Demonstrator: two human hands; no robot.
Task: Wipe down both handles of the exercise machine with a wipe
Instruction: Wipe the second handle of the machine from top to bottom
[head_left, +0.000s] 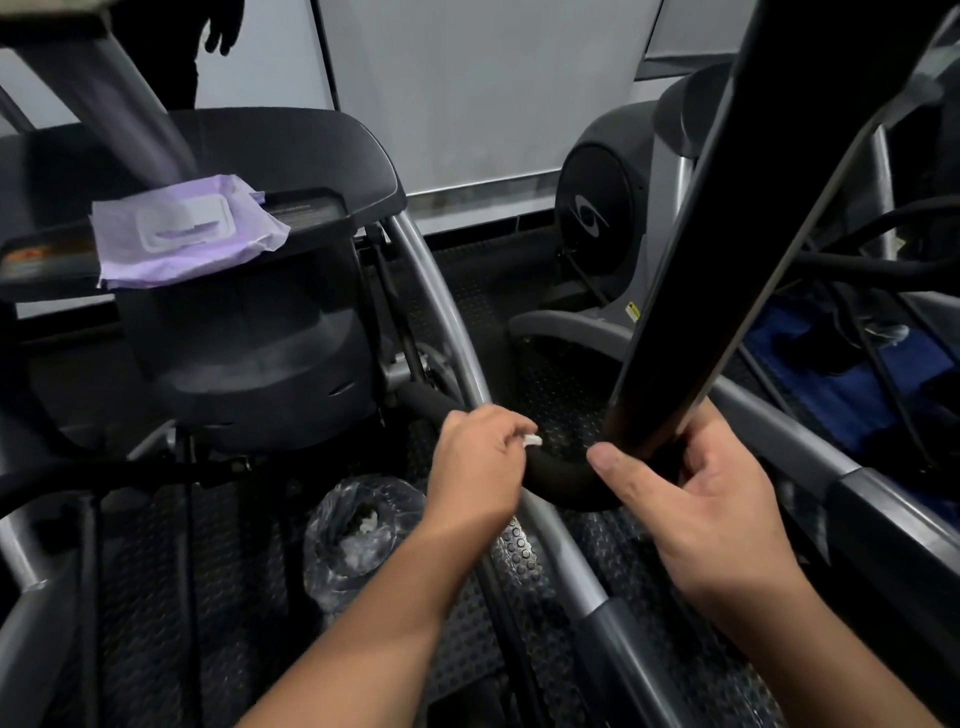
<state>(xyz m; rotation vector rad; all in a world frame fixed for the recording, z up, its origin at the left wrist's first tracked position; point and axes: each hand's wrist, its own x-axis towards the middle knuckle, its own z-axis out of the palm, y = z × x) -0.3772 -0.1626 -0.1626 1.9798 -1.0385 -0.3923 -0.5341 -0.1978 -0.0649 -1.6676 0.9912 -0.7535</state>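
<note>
Black foam covers the curved handle (558, 480) that runs low across the middle of the view, bending from the machine's body toward the thick black upright bar (727, 249) on the right. Of the two hands, the left hand (480, 462) is curled over this handle just left of the bend, and a small white scrap of the wipe (532, 440) pokes out between its fingers, pressed against the foam. The right hand (696, 493) is wrapped around the base of the upright bar where it meets the curved handle, thumb lying across the front and fingers closed behind it. The two hands are near each other but not touching, with the bend of the handle between them. On the dark console shelf (332, 208) at upper left lies a lilac pack of wipes (187, 231) with a white flip lid on its top face. Down on the studded rubber floor (519, 566), just left of the left forearm, sits a clear plastic bag (358, 530) with crumpled white pieces inside. A grey metal tube (441, 312) curves down from the console past the left hand. Another machine's round dark housing (597, 208) stands at the back right against a pale wall.
</note>
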